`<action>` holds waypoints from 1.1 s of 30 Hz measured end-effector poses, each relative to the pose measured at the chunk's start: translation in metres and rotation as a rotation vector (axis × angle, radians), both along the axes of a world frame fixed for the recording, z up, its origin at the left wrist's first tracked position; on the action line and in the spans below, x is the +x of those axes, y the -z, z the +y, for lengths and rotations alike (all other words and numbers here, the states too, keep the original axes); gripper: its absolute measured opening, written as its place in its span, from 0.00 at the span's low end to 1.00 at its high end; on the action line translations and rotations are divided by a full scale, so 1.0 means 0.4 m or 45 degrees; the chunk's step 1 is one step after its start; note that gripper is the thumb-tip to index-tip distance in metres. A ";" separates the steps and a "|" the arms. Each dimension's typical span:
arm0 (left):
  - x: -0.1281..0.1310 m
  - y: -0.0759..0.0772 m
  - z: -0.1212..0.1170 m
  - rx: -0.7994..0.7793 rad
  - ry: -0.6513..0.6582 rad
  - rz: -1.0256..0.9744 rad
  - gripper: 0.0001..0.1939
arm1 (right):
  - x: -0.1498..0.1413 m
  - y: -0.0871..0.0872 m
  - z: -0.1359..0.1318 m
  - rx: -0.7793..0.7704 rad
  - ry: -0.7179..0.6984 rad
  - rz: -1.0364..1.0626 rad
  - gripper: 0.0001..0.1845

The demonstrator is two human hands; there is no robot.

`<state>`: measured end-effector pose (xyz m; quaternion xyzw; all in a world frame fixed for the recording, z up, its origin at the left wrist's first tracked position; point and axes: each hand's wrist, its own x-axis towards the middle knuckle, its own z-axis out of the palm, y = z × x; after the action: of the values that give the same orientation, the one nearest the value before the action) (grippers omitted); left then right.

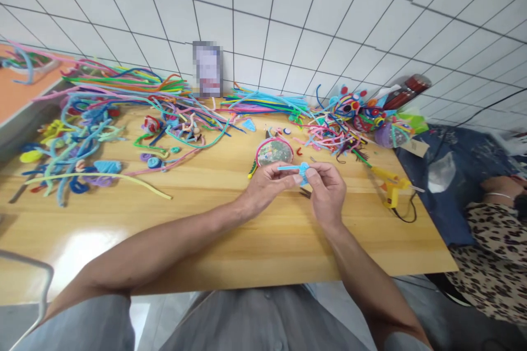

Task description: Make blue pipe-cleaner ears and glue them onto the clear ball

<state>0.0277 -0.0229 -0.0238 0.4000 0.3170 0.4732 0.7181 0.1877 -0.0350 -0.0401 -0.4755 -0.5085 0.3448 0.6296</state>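
Observation:
Between both hands, over the middle of the table, is a light blue pipe cleaner [303, 174] with one end bunched or wound up and a straight length pointing left. My left hand [269, 184] pinches it near the straight part, fingers closed. My right hand [327, 186] grips the bunched part between thumb and fingers. Just beyond my left hand sits a round, greyish ball [275, 152] with a pink band round it. A dark tool, partly hidden by my hands, lies on the table below them.
Many loose pipe cleaners [82, 137] cover the left side. Bundles of them [267, 103] line the wall beside a propped phone [208, 70]. Decorated balls [349, 104] stand back right. A yellow glue gun [393, 189] lies near the right edge. A person in leopard print [489, 263] is at the right.

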 end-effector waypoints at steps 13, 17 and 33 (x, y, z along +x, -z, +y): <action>-0.030 0.027 -0.029 0.113 -0.108 0.214 0.22 | -0.002 0.046 -0.003 0.000 -0.211 -0.057 0.10; -0.056 0.038 -0.051 0.103 -0.115 0.227 0.20 | -0.016 0.064 -0.017 -0.046 -0.286 0.003 0.09; -0.086 0.090 -0.049 0.587 -0.182 0.455 0.08 | -0.028 0.043 -0.020 -0.274 -0.385 -0.072 0.11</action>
<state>-0.0068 -0.0425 -0.0598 0.6061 0.3500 0.5039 0.5062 0.1764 -0.0432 -0.0574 -0.4677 -0.5519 0.4742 0.5018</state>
